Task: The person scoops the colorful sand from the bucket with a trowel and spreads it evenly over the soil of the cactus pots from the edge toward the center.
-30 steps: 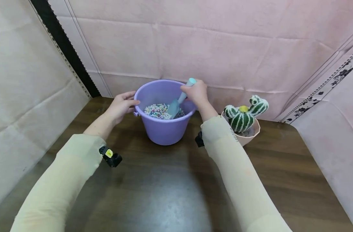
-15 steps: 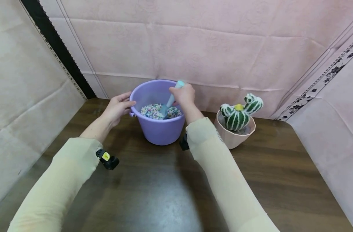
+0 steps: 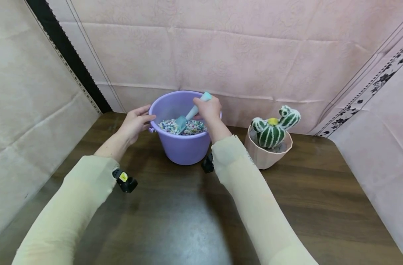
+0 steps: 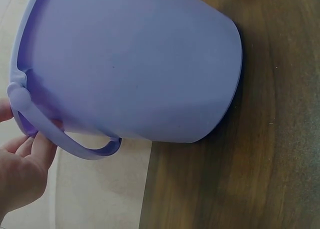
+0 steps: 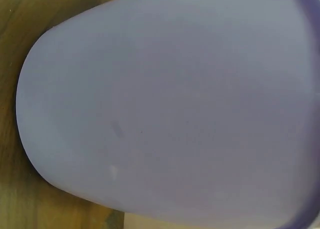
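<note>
A purple bucket [image 3: 184,149] stands upright on the table, with multicoloured beads [image 3: 195,127] inside. My left hand [image 3: 134,125] grips its rim at the left, thumb at the inner edge and fingers outside. In the left wrist view, the bucket's handle [image 4: 65,139] hangs down along its side, next to the left hand [image 4: 25,176]. Over the bucket's right rim, my right hand [image 3: 209,110] holds a light blue toy shovel [image 3: 192,113] by its handle. The shovel leans left, its blade partly in the beads. Only the bucket's outer wall [image 5: 160,109] fills the right wrist view.
To the right of the bucket stands a crocheted cactus [image 3: 271,136] in a pale pink pot [image 3: 267,158]. The dark wooden table [image 3: 175,221] extends towards me. Pink cloth [image 3: 237,55] hangs close behind the bucket, and pale cloth [image 3: 32,110] rises at the left.
My right hand has moved left, carrying the shovel's blade leftward through the beads and tilting it lower. The left hand keeps its hold on the rim. The cactus pot shows more fully.
</note>
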A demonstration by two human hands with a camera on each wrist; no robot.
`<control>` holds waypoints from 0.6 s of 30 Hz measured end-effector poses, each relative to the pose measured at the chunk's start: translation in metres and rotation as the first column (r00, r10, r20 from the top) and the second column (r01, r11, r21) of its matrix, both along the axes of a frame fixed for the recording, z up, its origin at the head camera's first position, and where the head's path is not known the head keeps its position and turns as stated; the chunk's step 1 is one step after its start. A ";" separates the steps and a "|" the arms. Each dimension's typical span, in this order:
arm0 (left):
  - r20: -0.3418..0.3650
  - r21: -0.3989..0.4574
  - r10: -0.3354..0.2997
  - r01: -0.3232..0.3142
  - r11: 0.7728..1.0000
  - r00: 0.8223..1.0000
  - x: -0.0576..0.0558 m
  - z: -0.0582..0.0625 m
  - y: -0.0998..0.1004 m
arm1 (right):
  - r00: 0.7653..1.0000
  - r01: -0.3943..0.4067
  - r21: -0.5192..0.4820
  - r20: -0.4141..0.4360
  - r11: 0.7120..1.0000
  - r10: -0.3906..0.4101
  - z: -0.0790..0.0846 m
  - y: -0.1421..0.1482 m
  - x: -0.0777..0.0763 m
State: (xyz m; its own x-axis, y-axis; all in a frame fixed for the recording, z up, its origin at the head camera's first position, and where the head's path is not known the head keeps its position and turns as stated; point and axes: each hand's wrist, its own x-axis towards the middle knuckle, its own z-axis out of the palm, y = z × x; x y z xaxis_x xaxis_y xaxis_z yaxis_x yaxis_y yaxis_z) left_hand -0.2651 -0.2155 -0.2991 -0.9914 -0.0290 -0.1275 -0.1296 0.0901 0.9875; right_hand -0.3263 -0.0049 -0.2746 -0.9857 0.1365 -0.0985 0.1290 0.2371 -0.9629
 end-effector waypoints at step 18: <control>0.000 -0.014 0.006 -0.006 1.000 1.000 -0.001 0.002 0.002 | 0.998 0.061 -0.312 0.010 0.948 -0.061 0.002 0.002 0.007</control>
State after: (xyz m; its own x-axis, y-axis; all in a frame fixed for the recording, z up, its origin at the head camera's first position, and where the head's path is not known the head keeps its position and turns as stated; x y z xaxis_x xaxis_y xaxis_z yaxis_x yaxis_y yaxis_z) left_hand -0.2661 -0.2137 -0.2976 -0.9913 -0.0364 -0.1268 -0.1299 0.1031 0.9861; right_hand -0.3191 -0.0032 -0.2722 -0.9765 0.1589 -0.1457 0.1338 -0.0831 -0.9875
